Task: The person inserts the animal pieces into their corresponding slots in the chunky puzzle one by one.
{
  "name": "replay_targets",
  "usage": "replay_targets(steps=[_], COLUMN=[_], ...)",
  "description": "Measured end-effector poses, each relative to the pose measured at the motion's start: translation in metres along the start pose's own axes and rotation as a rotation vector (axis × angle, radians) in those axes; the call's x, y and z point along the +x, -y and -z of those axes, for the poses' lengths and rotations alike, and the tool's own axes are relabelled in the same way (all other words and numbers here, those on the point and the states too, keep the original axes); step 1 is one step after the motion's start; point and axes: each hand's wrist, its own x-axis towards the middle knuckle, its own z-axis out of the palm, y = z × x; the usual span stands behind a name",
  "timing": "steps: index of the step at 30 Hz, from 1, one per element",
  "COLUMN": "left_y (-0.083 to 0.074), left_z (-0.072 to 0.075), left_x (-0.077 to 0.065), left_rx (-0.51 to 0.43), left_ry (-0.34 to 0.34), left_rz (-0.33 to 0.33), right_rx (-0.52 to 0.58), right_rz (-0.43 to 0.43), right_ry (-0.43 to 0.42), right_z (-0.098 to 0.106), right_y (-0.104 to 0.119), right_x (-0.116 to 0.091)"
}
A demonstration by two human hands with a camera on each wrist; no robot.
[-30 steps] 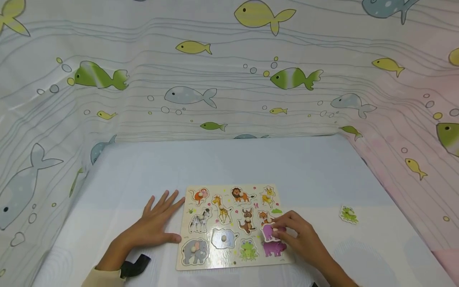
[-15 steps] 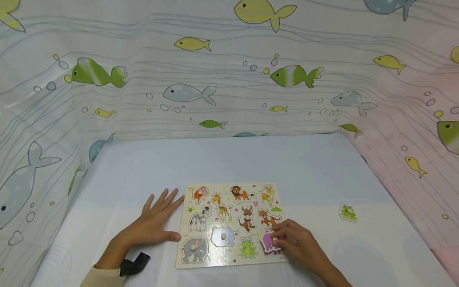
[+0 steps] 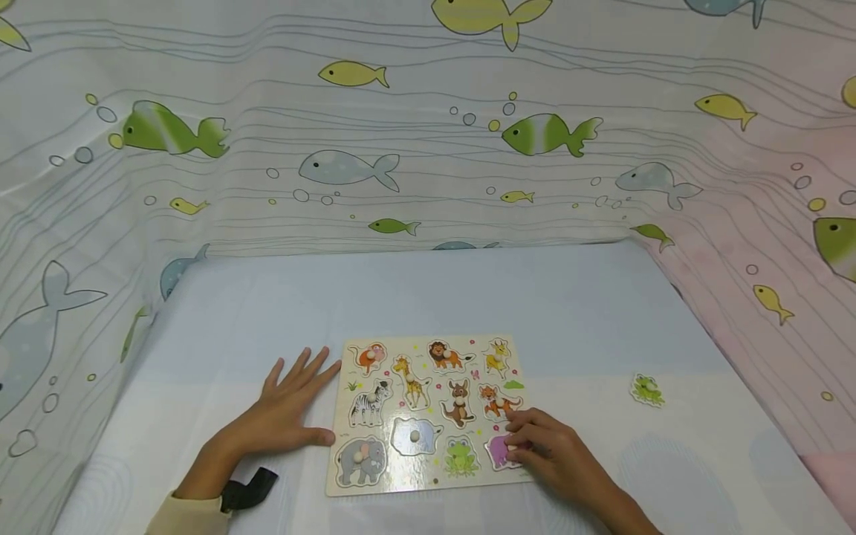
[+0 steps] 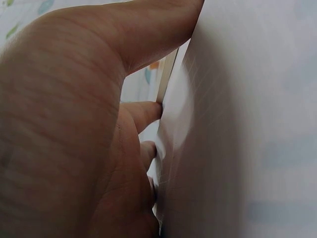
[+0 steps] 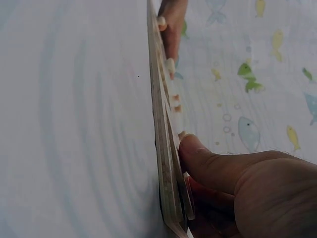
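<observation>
A wooden animal peg puzzle board lies on the table. My right hand pinches the purple hippo piece by its knob at the board's lower right corner. In the right wrist view the hippo piece lies at a slight slant close over the board's edge, thumb at the knob. My left hand is spread on the table along the board's left side. Its thumb and index fingertips are right at the board's edge. A printed green frog shows in its recess beside the hippo piece.
A loose green frog piece lies on the table to the right of the board. Several animal pieces with knobs sit in the board, among them an elephant and a zebra. Fish-patterned cloth stands behind and at both sides.
My right hand has brought the hippo piece down toward me onto its printed spot, uncovering the tiger. The left hand keeps its place; the view has tilted slightly down.
</observation>
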Motion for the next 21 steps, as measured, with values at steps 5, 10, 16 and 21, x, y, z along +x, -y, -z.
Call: replay_targets(steps=[5,10,16,21], left_y=[0.0013,0.0018,-0.0002,-0.0014], left_z=[-0.0004,-0.0011,0.0006,0.0015], left_x=[-0.0001,-0.0001,0.0000,0.0000], left_rx=[0.013,0.010,-0.009,0.000], left_ry=[-0.016,-0.017,0.010,0.002], left_rz=[-0.017,-0.021,0.012,0.010], right_rx=[-0.011,-0.040,-0.049,-0.038], right_rz=[-0.003,-0.006,-0.002,0.020], right_ry=[0.007,0.003,0.007,0.003], right_z=[-0.0005,-0.0008,-0.0005,0.0000], right_y=[0.0004,0.0015,0.0017,0.0008], right_x=[0.0006,-0.0002,-0.0009,-0.0005])
